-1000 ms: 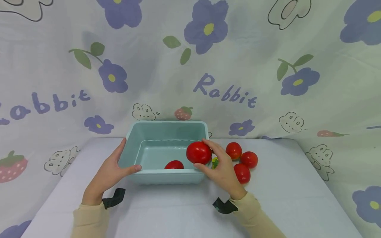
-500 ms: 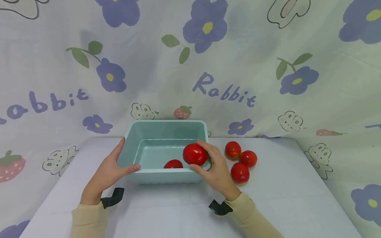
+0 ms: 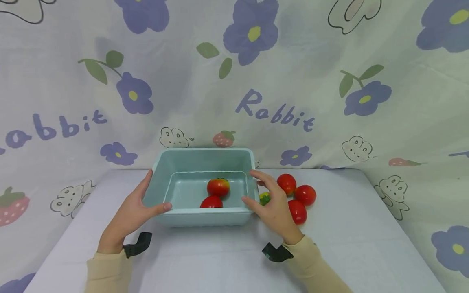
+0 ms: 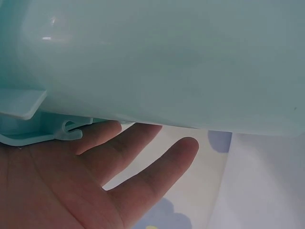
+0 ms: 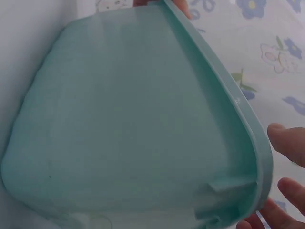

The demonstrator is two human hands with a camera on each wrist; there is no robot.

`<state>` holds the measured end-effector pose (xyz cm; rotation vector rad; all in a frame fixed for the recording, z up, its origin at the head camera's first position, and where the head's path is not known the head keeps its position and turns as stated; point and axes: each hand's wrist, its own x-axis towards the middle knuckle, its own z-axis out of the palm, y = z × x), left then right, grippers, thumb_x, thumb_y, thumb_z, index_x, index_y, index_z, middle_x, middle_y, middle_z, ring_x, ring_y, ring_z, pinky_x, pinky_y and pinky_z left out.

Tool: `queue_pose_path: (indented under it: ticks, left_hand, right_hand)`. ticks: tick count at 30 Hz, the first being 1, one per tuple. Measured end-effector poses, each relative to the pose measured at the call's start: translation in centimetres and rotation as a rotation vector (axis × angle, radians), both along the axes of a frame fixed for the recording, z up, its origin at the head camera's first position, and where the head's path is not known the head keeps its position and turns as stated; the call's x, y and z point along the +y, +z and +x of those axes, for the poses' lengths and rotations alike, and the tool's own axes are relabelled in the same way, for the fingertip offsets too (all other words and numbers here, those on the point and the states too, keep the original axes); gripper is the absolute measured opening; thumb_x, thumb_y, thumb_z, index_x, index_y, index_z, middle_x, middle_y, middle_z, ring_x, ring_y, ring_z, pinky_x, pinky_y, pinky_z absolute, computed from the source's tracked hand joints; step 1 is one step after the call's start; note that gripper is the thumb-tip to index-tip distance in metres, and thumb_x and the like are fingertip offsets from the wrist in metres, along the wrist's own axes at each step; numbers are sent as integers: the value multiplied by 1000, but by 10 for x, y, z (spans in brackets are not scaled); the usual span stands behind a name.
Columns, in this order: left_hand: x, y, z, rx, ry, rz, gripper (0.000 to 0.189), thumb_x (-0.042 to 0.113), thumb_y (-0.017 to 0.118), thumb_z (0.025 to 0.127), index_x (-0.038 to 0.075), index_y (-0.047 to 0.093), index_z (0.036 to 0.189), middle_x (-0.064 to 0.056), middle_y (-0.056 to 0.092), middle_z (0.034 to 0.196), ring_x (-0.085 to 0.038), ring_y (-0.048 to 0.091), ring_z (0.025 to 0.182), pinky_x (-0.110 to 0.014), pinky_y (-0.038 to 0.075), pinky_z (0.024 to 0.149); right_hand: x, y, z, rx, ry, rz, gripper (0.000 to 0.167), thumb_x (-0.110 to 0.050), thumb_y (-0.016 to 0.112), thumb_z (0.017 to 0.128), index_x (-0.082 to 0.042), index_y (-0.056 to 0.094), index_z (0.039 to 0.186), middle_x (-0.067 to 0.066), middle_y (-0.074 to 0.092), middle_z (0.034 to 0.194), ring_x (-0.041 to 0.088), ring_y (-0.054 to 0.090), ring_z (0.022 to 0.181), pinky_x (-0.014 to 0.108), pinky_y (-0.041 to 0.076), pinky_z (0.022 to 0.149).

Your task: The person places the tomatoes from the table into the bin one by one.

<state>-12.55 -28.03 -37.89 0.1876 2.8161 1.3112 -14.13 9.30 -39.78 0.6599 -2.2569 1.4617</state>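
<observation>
A pale teal plastic bin (image 3: 205, 217) stands near the table's back edge. Inside are two tomatoes: a red and yellowish one (image 3: 218, 187) and a red one (image 3: 211, 202) partly hidden by the front wall. My left hand (image 3: 130, 215) holds the bin's left front corner, thumb over the front rim, fingers along the left side; the left wrist view shows these fingers (image 4: 157, 176) fairly straight beneath the rim. At the right front corner, my right hand (image 3: 272, 207) has its thumb and fingers spread, with nothing between them. The right wrist view shows its fingers beside the rim.
Right of the bin, three more tomatoes lie close together: one at the back (image 3: 286, 184), one to the right (image 3: 305, 195), one in front (image 3: 297, 212). A yellow and green item (image 3: 264, 198) shows partly behind my right hand. A patterned cloth (image 3: 205, 89) hangs behind the white table (image 3: 359, 228).
My right hand has let go of a tomato, which now lies in the bin behind the other. The hand has drawn back right, to the bin's rim. The left hand stays at its corner.
</observation>
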Motion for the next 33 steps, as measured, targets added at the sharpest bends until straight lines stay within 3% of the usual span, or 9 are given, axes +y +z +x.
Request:
queue_pose_path:
  ticks: [6,11,14,19,24,33]
  left_hand:
    - [-1,-1,0,1,-2,1,116,41,79,86,17,-6,162,-13,0,168,-46,5,151,-75,17,110]
    - [-1,-1,0,2,6,-4,116,42,78,86,18,-6,162,-13,0,168,-47,5,151,-76,17,109]
    - [0,-1,0,2,7,-7,116,42,78,86,18,-6,162,-13,1,168,-47,6,151,-76,18,109]
    - [0,-1,0,3,7,-8,116,41,78,86,17,-5,162,-13,1,168,-47,7,151,-77,19,108]
    - [1,-1,0,1,10,-11,116,42,79,86,18,-6,162,-14,1,168,-48,7,150,-77,19,108]
    - [0,-1,-1,6,5,-22,116,43,78,86,15,-5,162,-14,1,168,-48,8,150,-76,19,108]
  right_hand:
    - [14,3,-5,-18,6,-64,65,-11,84,83,-13,56,141,1,57,141,18,54,127,39,50,103]
    - [29,8,-10,-26,-14,-110,60,-7,81,85,-12,57,140,3,58,140,21,54,126,38,49,104]
    - [39,10,-13,-27,-27,-137,59,-3,79,86,-8,56,141,6,56,142,26,55,126,29,47,106]
    - [54,11,-15,-74,-52,-168,59,-4,77,87,-9,55,142,6,55,143,28,59,121,19,50,96]
    - [62,9,-17,-93,-67,-141,58,-6,77,89,-10,54,142,10,55,143,28,59,122,19,50,96]
    - [77,4,-19,-128,-131,-72,57,-11,76,91,-10,54,143,7,57,141,26,54,126,14,45,100]
